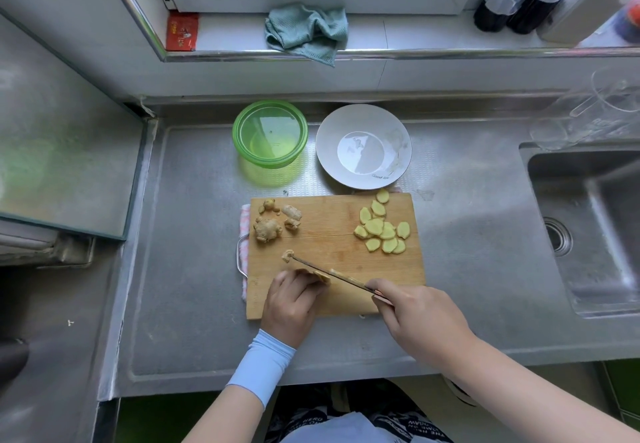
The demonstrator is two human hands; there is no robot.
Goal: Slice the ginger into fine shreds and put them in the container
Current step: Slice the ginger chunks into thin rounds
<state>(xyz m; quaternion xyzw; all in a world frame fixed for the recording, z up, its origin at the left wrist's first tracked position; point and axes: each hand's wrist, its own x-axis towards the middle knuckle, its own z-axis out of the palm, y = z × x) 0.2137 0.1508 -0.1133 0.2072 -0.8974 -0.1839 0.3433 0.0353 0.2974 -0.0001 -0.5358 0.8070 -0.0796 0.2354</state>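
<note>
Ginger piece (321, 275) being cut on cutting board (334, 240), near edge.
Left hand (291, 304) fingers curled together, holding the piece down; right hand (415, 318) fingers wrapped round knife (332, 274) handle, blade against the piece. Cut slices (382, 231) piled at board's right, unpeeled knobs (273, 223) at left. Green container (270, 138) and white bowl (363, 124) sit beyond the board.

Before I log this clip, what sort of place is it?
Most likely a home kitchen counter: a steel sink set into the worktop, a wooden cutting board with sliced ginger, and a dish cloth on the windowsill.
</note>
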